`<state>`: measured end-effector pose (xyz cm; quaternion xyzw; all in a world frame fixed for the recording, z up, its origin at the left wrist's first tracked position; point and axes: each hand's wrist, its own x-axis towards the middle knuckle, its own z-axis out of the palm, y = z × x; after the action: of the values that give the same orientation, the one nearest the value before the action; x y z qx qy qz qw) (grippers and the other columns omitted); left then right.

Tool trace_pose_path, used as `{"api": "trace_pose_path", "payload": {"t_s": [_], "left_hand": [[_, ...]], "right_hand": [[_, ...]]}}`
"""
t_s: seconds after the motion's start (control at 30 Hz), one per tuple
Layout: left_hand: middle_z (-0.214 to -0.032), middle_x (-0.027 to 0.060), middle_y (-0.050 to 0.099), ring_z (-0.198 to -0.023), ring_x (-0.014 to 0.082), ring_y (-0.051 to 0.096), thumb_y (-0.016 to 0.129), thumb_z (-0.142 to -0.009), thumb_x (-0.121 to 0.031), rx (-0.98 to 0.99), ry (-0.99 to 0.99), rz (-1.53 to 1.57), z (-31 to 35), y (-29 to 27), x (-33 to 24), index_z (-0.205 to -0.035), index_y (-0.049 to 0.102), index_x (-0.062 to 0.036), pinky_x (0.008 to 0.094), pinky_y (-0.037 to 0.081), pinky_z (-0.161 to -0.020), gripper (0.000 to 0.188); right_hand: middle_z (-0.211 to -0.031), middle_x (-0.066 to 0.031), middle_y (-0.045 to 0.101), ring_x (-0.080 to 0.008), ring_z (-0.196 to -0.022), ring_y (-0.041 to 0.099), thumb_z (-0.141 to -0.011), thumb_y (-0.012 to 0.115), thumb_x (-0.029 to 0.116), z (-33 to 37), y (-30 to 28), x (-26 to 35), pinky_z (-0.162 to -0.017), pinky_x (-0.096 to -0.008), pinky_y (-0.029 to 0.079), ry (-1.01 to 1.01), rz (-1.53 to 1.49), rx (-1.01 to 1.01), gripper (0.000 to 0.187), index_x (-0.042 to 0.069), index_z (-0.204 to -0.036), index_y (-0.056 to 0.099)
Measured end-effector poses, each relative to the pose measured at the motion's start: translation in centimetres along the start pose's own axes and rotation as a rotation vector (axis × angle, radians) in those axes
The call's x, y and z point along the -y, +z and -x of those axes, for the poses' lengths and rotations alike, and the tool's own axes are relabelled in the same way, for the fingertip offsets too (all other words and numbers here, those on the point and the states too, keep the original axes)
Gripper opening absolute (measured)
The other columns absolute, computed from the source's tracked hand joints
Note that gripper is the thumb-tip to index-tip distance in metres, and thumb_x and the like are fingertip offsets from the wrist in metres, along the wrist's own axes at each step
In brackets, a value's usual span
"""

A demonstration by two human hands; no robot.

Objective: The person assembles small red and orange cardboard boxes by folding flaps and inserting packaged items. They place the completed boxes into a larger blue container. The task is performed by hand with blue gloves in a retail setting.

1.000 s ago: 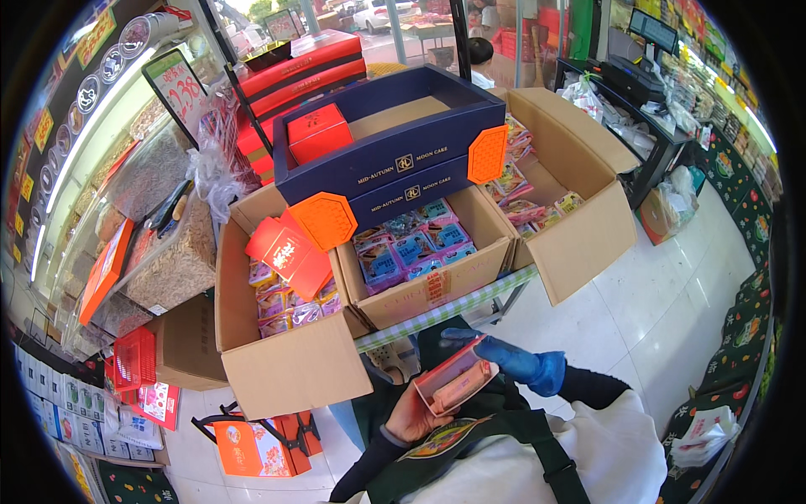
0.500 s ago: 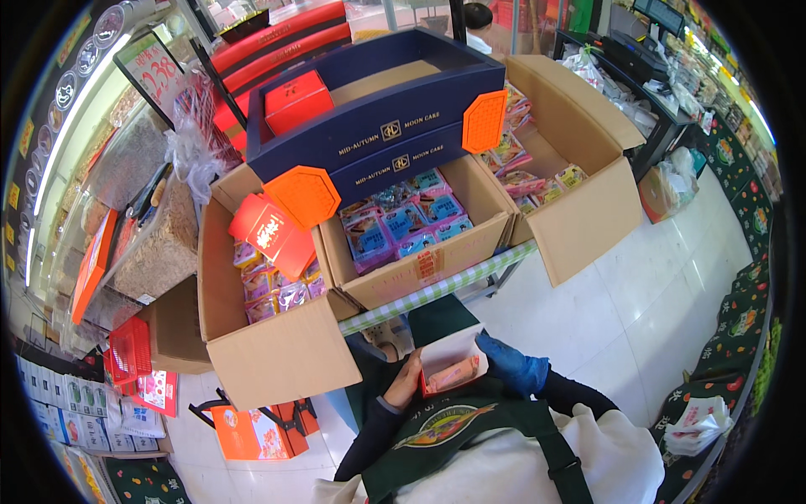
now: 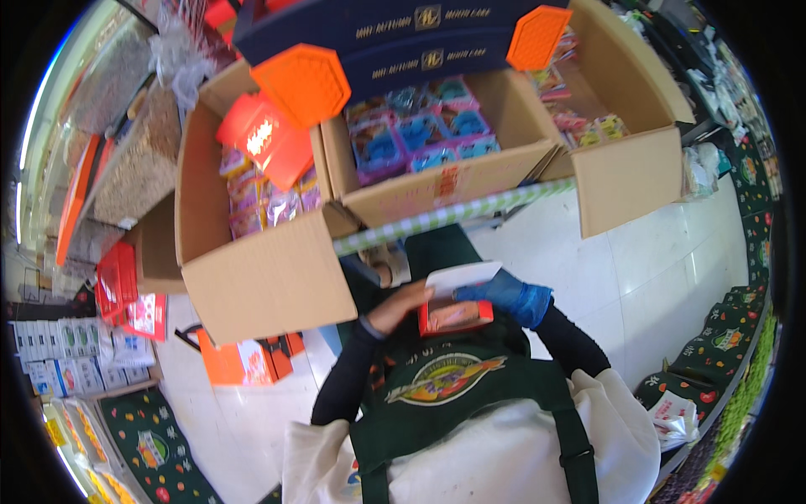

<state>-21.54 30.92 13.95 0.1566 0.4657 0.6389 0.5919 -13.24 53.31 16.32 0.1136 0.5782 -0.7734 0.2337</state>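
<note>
A small red box [image 3: 426, 328] is held in front of my dark green apron, its white-lined lid [image 3: 467, 274] raised on the far side. Inside lies a pink wrapped packet [image 3: 454, 316]. My bare left hand [image 3: 400, 307] grips the box at its left side, the fingers partly hidden behind it. In a blue glove, my right hand [image 3: 514, 299] holds the right side, its fingertips reaching between lid and packet.
Ahead, a table with a green checked cloth [image 3: 453, 216] bears open cardboard cartons [image 3: 457, 181] of small packets. A blue display box [image 3: 428, 42] with orange octagonal panels stands over them. A carton flap [image 3: 269, 281] juts toward me; an orange gift box [image 3: 243, 359] sits on the floor, left.
My view has tipped downward, so the cartons sit higher in it. The small box is turned more level, and my right hand's fingers have moved inward over its opening.
</note>
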Motion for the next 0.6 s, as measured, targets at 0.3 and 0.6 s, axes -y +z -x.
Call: {"api": "trace_pose_path", "payload": {"t_s": [0.3, 0.6], "left_hand": [[-0.118, 0.0069, 0.056, -0.108, 0.0123, 0.050, 0.047, -0.095, -0.032, -0.060, 0.073, 0.002, 0.1, -0.1, 0.7, -0.127, 0.047, 0.0017, 0.0257, 0.036, -0.097, 0.046], [-0.116, 0.0084, 0.056, -0.105, 0.0135, 0.053, 0.055, -0.091, -0.023, -0.277, 0.127, 0.041, 0.0, 0.2, 2.0, -0.124, 0.047, 0.0034, 0.0272, 0.041, -0.093, 0.043]], "right_hand": [[-0.108, -0.0089, 0.063, -0.0153, -0.098, 0.059, -0.085, 0.064, 0.009, -0.2, 0.6, -1.7, -0.087, -0.0290, 0.048, -0.067, -0.141, -0.088, 0.034, 0.002, -0.118, 0.057], [-0.107, -0.0084, 0.063, -0.0124, -0.097, 0.057, -0.090, 0.061, 0.015, -1.3, 1.1, -3.6, -0.085, -0.0283, 0.047, -0.128, 0.012, -0.174, 0.032, -0.001, -0.117, 0.057]]}}
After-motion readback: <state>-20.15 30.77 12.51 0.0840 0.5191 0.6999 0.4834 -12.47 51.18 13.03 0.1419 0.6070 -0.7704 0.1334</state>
